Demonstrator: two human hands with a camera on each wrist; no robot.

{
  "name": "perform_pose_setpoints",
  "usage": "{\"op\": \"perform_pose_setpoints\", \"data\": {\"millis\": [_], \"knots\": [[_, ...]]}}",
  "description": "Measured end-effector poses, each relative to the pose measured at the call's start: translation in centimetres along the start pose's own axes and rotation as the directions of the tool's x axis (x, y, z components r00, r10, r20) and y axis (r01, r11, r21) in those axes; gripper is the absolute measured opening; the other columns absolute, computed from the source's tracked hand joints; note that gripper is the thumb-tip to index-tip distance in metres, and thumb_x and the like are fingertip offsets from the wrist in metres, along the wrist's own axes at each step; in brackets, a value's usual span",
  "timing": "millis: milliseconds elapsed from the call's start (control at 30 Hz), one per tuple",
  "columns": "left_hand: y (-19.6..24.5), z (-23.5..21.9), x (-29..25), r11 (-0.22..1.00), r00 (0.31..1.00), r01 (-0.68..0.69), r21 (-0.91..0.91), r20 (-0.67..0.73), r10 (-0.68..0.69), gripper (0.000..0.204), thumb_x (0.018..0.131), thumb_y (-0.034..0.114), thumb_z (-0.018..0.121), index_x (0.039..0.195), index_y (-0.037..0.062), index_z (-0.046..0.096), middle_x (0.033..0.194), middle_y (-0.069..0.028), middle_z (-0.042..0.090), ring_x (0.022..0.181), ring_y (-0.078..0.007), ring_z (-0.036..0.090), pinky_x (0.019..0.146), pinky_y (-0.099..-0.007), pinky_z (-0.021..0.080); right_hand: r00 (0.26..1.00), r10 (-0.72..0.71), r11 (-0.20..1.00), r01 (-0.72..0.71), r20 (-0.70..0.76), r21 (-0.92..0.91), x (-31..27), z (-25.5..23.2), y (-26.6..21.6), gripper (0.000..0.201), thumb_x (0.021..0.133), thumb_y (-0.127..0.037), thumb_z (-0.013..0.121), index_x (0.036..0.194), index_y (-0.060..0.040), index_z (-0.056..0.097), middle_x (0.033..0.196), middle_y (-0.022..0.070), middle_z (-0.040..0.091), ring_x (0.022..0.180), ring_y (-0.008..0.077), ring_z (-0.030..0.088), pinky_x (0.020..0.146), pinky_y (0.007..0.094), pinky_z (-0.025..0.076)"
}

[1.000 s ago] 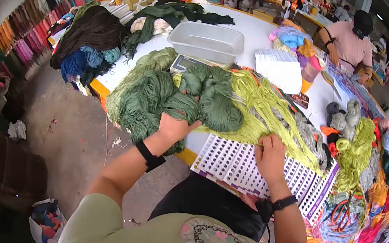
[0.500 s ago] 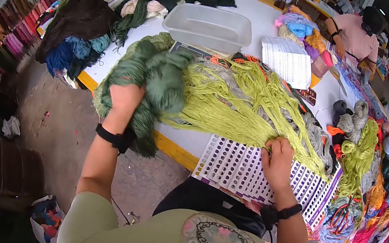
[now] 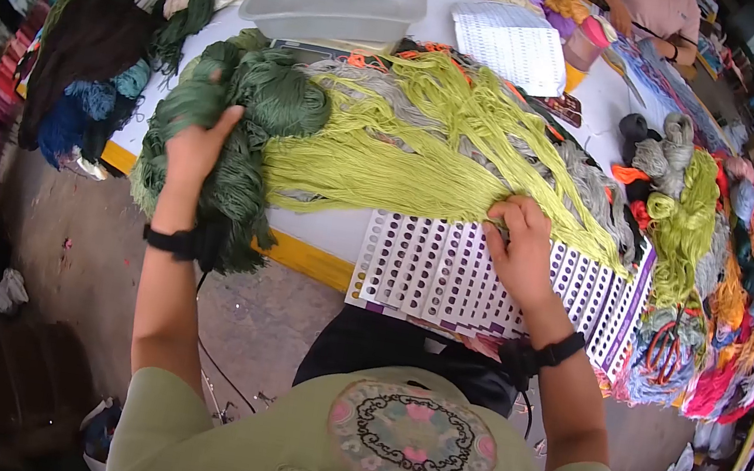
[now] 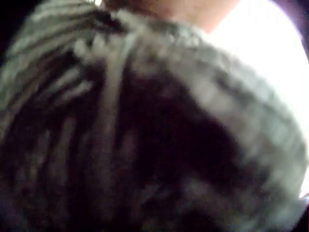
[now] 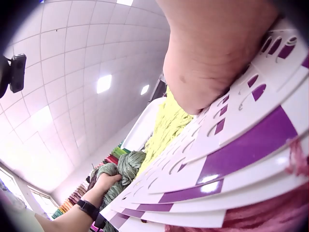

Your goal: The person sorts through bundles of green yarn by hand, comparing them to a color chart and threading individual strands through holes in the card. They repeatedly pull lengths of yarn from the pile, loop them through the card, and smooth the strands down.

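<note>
Now the left hand [image 3: 195, 150] is up among the dark green yarn skeins [image 3: 280, 99], clamped on the bundle, thumb standing out to the side and the other fingers lost in blurred strands. That forearm runs nearly straight up from the elbow, a black wristband [image 3: 169, 242] round it. From the left wrist it's all yarn, close and smeared.

Over to the right hand [image 3: 523, 252], well apart from its partner, and this one sits low: fingers bent, back of the hand upward, fingertips at the near edge of the long lime-green yarn [image 3: 377, 167]. Whether it pinches any strands, I can't tell. Its forearm slants up and inward, and the right-wrist view has the heel of that hand right over the white sample cards [image 3: 421, 267], fanned out with purple bands and rows of dark dots.

And the layout: skeins piled on the left of the white worktop [image 3: 305, 225], some draping over its yellow front edge, lime-green yarn spread between the two hands, cards directly below it. Behind the skeins stands a translucent plastic tub [image 3: 333, 5].
</note>
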State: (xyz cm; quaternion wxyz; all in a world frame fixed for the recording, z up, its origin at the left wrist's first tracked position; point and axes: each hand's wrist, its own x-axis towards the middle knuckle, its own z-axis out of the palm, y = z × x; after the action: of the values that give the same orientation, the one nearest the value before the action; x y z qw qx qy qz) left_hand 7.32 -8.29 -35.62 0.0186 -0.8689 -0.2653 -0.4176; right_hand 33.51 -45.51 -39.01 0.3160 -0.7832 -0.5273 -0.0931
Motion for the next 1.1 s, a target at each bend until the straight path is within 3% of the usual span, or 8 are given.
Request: {"op": "perform_pose_setpoints", "data": {"millis": [200, 367, 500, 633, 800, 867, 967, 1100], "knots": [[4.7, -9.4, -2.4, 0.432, 0.755, 0.527, -0.732, 0.169, -0.634, 0.017, 0.093, 0.018, 0.055, 0.084, 0.0044, 0.061, 0.074, -0.0051, 0.064, 0.043, -0.0032, 0.038, 0.039, -0.0199, 0.027, 0.975, 0.082, 0.918, -0.154, 0.205, 0.365, 1.9, -3.1, -2.8, 0.019, 0.082, -0.007, 0.064, 0.101, -0.0058, 0.059, 0.093, 0.0091, 0.059, 0.085, 0.0242, 0.060, 0.076, 0.0340, 0.048], [7.9, -13.2, -4.1, -0.152, 0.804, 0.393, -0.907, 0.419, -0.421, 0.026, 0.099, 0.025, 0.044, 0.085, 0.0052, 0.052, 0.068, -0.0016, 0.050, 0.040, -0.0058, 0.034, 0.038, -0.0202, 0.027, 0.512, -0.008, 0.638, -0.659, 0.859, 0.399, 4.3, 2.4, -3.4, 0.037, 0.085, -0.010, 0.062, 0.120, -0.0031, 0.053, 0.098, 0.0080, 0.063, 0.087, 0.0167, 0.063, 0.075, 0.0274, 0.051], [7.9, -17.2, -4.3, -0.383, 0.934, 0.135, -0.914, 0.246, -0.259, 0.026, 0.101, 0.025, 0.041, 0.089, 0.0048, 0.051, 0.071, -0.0019, 0.047, 0.038, -0.0043, 0.034, 0.037, -0.0192, 0.027, 0.654, 0.028, 0.348, -0.715, 0.756, 0.606, 8.8, 5.7, -1.9, 0.048, 0.089, -0.008, 0.058, 0.133, -0.0017, 0.039, 0.109, 0.0101, 0.059, 0.097, 0.0186, 0.061, 0.086, 0.0300, 0.051], [7.8, -25.1, -4.8, -0.288, 0.971, -0.126, -0.949, -0.058, -0.231, 0.018, 0.099, 0.019, 0.046, 0.094, 0.0024, 0.049, 0.070, -0.0004, 0.046, 0.039, -0.0035, 0.037, 0.041, -0.0153, 0.030, 0.801, 0.265, 0.289, -0.597, 0.537, 0.748, 10.2, 4.5, -4.0, 0.045, 0.090, -0.014, 0.056, 0.131, -0.0037, 0.041, 0.108, 0.0101, 0.059, 0.096, 0.0190, 0.061, 0.083, 0.0304, 0.052], [9.1, -30.0, -5.8, -0.301, 0.963, -0.267, -0.916, -0.241, -0.119, 0.015, 0.094, 0.013, 0.053, 0.084, 0.0041, 0.047, 0.045, 0.0034, 0.046, 0.029, -0.0030, 0.040, 0.032, -0.0127, 0.034, 0.510, -0.200, 0.643, -0.576, 0.837, 0.504, 8.5, 5.5, -7.7, 0.027, 0.088, -0.018, 0.059, 0.111, -0.0044, 0.056, 0.093, 0.0057, 0.064, 0.083, 0.0144, 0.062, 0.073, 0.0269, 0.051], [10.4, -29.3, -5.7, -0.311, 0.973, -0.225, -0.924, -0.196, -0.123, 0.020, 0.094, 0.016, 0.054, 0.078, 0.0044, 0.048, 0.045, 0.0012, 0.052, 0.028, -0.0048, 0.044, 0.026, -0.0137, 0.034, 0.868, -0.118, 0.794, -0.209, 0.483, 0.570, 7.8, 11.3, -5.8, 0.030, 0.083, -0.017, 0.063, 0.108, -0.0016, 0.058, 0.091, 0.0098, 0.066, 0.074, 0.0203, 0.063, 0.065, 0.0318, 0.052], [11.4, -27.1, -6.7, -0.249, 0.999, -0.025, -0.968, -0.013, -0.053, 0.027, 0.094, 0.025, 0.055, 0.080, 0.0033, 0.050, 0.043, 0.0011, 0.050, 0.028, -0.0043, 0.043, 0.026, -0.0141, 0.032, 0.893, 0.081, 0.746, -0.349, 0.443, 0.567, 8.1, 9.3, -7.6, 0.032, 0.082, -0.017, 0.062, 0.109, -0.0006, 0.057, 0.090, 0.0115, 0.066, 0.077, 0.0217, 0.063, 0.068, 0.0340, 0.050], [11.8, -23.0, -8.1, 0.392, 0.982, 0.172, -0.904, 0.127, -0.139, 0.037, 0.094, 0.035, 0.054, 0.089, -0.0008, 0.057, 0.057, -0.0059, 0.053, 0.033, -0.0083, 0.036, 0.034, -0.0205, 0.026, 0.928, -0.056, 0.806, -0.176, 0.370, 0.565, 3.5, 4.2, -9.4, 0.034, 0.083, -0.017, 0.064, 0.112, -0.0024, 0.055, 0.104, 0.0150, 0.061, 0.090, 0.0274, 0.061, 0.078, 0.0366, 0.049]]}}
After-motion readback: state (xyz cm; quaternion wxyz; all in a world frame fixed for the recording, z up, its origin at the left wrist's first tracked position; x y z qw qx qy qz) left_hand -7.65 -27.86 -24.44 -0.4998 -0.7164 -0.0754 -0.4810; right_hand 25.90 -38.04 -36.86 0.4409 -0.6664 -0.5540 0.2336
